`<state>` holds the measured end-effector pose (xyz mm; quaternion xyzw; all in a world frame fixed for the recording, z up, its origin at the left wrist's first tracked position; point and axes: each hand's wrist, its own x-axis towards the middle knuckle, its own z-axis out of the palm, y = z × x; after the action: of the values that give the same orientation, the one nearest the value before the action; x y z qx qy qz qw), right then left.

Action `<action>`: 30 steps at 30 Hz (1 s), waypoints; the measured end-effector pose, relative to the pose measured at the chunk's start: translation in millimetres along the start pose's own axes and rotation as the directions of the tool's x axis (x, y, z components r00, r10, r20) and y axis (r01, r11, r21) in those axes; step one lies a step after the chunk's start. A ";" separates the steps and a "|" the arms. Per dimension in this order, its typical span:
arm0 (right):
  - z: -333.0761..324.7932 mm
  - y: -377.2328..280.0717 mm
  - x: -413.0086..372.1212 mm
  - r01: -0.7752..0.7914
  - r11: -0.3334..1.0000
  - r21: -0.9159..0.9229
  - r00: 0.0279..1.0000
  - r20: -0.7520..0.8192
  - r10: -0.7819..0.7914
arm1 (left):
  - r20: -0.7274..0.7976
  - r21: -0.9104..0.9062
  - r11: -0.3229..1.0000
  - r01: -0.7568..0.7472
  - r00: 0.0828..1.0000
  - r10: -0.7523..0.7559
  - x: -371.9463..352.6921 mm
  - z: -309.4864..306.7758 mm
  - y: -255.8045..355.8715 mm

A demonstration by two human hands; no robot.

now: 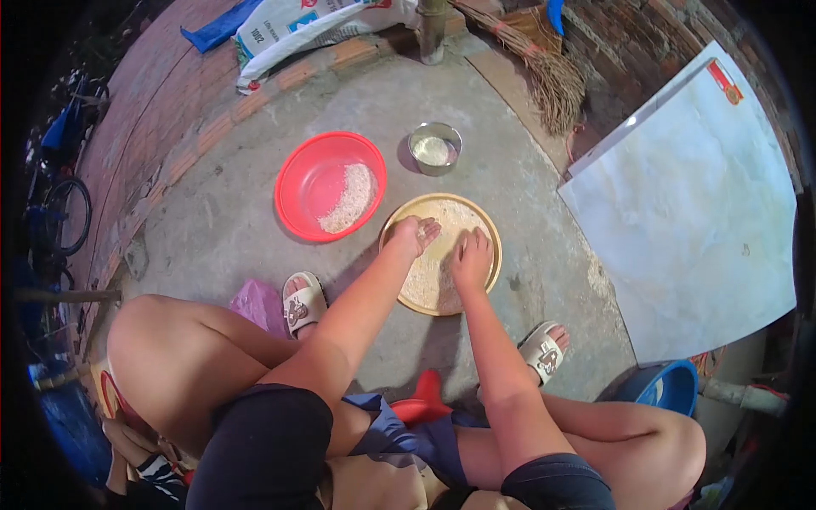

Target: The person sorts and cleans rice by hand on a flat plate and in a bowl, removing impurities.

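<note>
A round yellow tray (pixel 495 255) with pale grains spread over it rests on the concrete floor. My left hand (pixel 416 235) is over the tray's left part, palm up and cupped, with a few pale grains on it. On the tray's right side, my right hand (pixel 473 257) has its fingers curled downward; what they hold, if anything, is hidden. Left of the tray, a red basin (pixel 310 183) has pale grains gathered at its right side. A metal bowl (pixel 435 149) with pale contents stands behind the tray.
My sandalled feet flank the tray. A pink plastic bag (pixel 259 308) lies by the left foot. A marbled panel (pixel 688 204) and a blue basin (pixel 667 387) are at right. Behind are a straw broom (pixel 552 81) and a white sack (pixel 314 30). Another person's hands (pixel 123 438) show lower left.
</note>
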<state>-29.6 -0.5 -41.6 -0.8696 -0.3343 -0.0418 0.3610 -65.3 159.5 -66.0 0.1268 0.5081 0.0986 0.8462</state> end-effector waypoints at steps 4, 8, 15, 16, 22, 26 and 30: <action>-0.3 17.0 -15.4 0.108 0.982 -0.157 0.991 0.092 -0.095 | 0.026 -0.136 0.984 -0.118 0.992 0.123 1.3 45.0 30.9; 0.5 10.7 -16.2 0.102 0.985 -0.136 0.992 0.091 -0.090 | 0.120 -0.101 0.948 -0.301 0.942 0.312 -43.5 100.8 81.1; -1.7 -27.3 -37.4 0.242 0.970 -0.003 0.955 0.177 -0.238 | -0.235 0.400 0.575 -0.714 0.526 0.817 7.2 12.9 26.1; 2.7 -30.0 -42.8 0.258 0.960 0.109 0.933 0.229 -0.277 | -0.184 0.393 0.658 -0.642 0.646 0.741 8.6 0.1 20.9; 23.3 -21.1 -46.1 0.238 0.943 0.232 0.902 0.308 -0.304 | -0.111 0.310 0.877 -0.366 0.902 0.416 -8.8 -9.5 12.9; 16.1 -39.2 -9.2 0.036 0.948 0.317 0.999 0.004 -0.039 | -0.055 0.145 0.983 -0.116 0.991 0.125 -4.0 -18.9 13.2; 5.3 -65.7 30.6 0.018 0.904 0.426 1.000 0.000 -0.020 | 0.172 0.139 0.990 0.018 0.984 -0.042 -18.1 -8.2 14.2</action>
<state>-47.1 53.8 3.5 -0.7665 -0.3446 0.0307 0.5411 -81.5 168.6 -50.1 0.1852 0.4396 0.0391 0.8780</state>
